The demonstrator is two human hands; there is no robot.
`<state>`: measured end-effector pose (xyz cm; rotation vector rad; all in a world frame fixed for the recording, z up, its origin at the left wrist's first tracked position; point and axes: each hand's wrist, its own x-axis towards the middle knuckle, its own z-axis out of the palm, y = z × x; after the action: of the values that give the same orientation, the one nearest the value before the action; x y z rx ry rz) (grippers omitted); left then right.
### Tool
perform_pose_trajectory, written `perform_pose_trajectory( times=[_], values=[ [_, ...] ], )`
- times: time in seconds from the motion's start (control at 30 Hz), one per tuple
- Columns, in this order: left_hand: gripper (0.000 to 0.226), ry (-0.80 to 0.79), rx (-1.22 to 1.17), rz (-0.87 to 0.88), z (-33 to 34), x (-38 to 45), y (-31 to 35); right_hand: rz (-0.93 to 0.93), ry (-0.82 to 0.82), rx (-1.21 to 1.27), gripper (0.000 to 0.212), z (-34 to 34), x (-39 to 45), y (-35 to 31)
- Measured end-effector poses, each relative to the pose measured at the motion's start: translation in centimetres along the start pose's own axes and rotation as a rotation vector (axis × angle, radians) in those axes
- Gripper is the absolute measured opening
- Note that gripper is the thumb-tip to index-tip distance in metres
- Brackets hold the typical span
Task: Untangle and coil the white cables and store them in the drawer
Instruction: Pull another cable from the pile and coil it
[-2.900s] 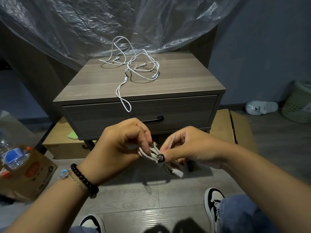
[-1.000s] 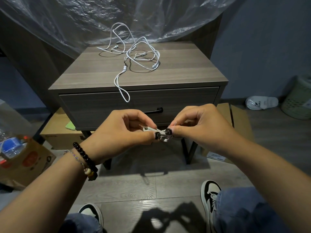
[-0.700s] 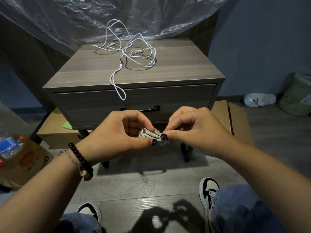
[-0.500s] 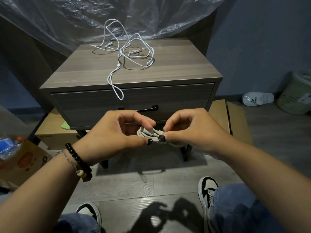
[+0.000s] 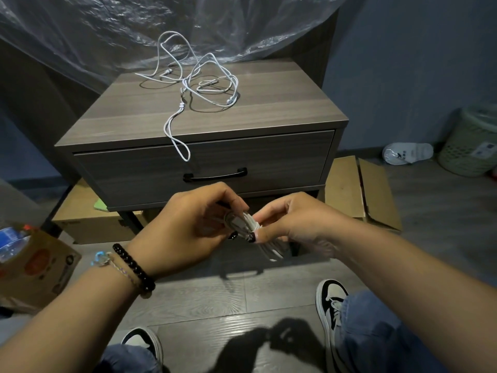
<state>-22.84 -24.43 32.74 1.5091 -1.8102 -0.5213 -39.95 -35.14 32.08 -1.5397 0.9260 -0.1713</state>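
Hands (image 5: pixel 188 227) grip coiled cable (image 5: pixel 248 227); drawer (image 5: pixel 204 168) closed.

Clear plastic sheeting (image 5: pixel 113 30) hangs behind. Flat cardboard boxes (image 5: pixel 360 189) lie on the grey wood-plank floor (image 5: pixel 204 300). At right, a white slipper (image 5: pixel 407 152) lies just beside a pale green basket (image 5: pixel 470 146). At left, an open carton (image 5: pixel 35 267) holds a plastic bottle (image 5: pixel 10 239). Two black-and-white sneakers (image 5: pixel 332 305) rest on the floor.
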Motion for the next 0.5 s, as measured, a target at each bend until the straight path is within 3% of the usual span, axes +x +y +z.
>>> perform_pose_trajectory(
  times=[0.23, 0.5],
  values=[
    [0.056, 0.022, 0.453, -0.240, -0.4, 1.2, -4.0, -0.078, 0.230, 0.142, 0.017, -0.6, 0.7, 0.6],
    [0.068, 0.078, 0.566, -0.291, 1.7, 3.6, -7.0, -0.188, 0.364, 0.241, 0.015, -0.5, 0.9, 0.2]
  ],
)
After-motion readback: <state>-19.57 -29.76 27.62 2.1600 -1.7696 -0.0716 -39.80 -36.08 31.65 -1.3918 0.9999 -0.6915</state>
